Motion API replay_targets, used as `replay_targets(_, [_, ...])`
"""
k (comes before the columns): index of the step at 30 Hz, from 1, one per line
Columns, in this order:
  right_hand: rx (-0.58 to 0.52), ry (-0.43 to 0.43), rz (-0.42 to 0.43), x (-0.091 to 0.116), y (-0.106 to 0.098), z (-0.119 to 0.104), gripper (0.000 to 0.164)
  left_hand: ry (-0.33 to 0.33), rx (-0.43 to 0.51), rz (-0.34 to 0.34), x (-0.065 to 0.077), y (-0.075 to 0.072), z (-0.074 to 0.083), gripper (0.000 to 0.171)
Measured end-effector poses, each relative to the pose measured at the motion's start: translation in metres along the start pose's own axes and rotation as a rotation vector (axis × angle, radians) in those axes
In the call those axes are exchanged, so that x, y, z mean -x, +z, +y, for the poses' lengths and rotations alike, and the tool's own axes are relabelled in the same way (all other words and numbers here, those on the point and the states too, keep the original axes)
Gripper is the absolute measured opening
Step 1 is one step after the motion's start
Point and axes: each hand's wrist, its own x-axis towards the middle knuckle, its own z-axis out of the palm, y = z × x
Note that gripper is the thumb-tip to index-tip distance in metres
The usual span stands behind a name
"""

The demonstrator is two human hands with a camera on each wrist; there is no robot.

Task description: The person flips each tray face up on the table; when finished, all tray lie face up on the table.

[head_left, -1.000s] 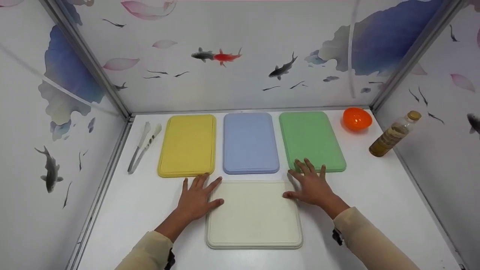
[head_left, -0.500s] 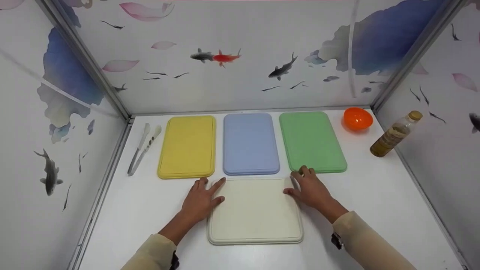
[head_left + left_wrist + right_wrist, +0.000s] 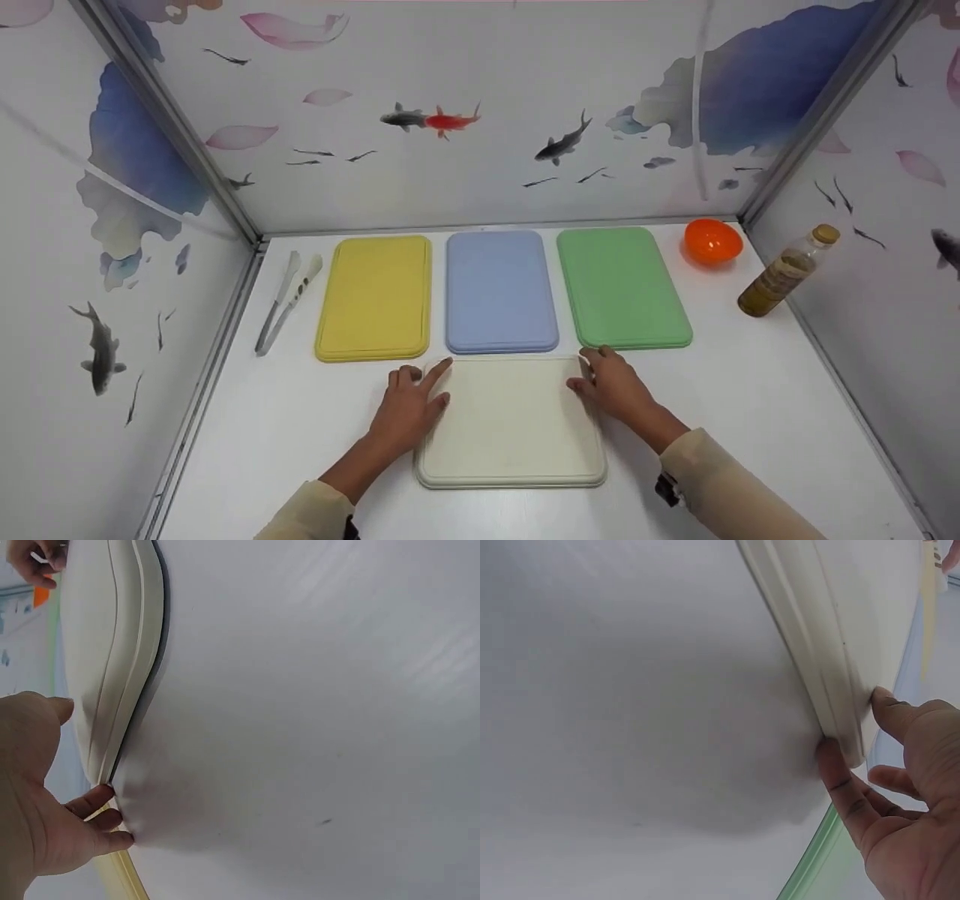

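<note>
A cream cutting board point(image 3: 512, 424) lies flat at the front middle of the table. My left hand point(image 3: 405, 409) grips its far left corner, thumb over the top face and index finger along the corner. In the left wrist view, the other fingertips point(image 3: 120, 840) bend beside the edge. The far right corner is held by my right hand point(image 3: 619, 384). Its thumb point(image 3: 889, 709) presses the upper face while a finger point(image 3: 836, 769) curls against the side rim.
Behind the cream board, yellow point(image 3: 375, 296), blue point(image 3: 501, 292) and green point(image 3: 624, 289) cutting boards lie in a row. Tongs point(image 3: 287, 304) lie at the left. An orange bowl point(image 3: 712, 241) and an oil bottle point(image 3: 784, 274) stand at the right, near the side wall point(image 3: 885, 300).
Both hands have drawn back from the coloured boards, their outspread fingers bending in at the cream board's far corners. The cream board has shifted slightly away from me.
</note>
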Motion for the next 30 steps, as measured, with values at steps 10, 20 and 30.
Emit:
replay_targets(10, [-0.067, 0.023, 0.011, -0.003, -0.006, -0.009, 0.057, -0.036, 0.28, 0.062, 0.011, 0.005, -0.003, 0.066])
replay_targets(20, [-0.087, 0.006, 0.025, -0.004, -0.002, -0.013, 0.05, 0.008, 0.34, 0.161, 0.019, -0.007, -0.002, 0.063])
replay_targets(30, [-0.129, -0.012, 0.043, -0.002, -0.001, -0.011, 0.039, 0.114, 0.375, 0.182, 0.02, -0.038, 0.0, 0.057])
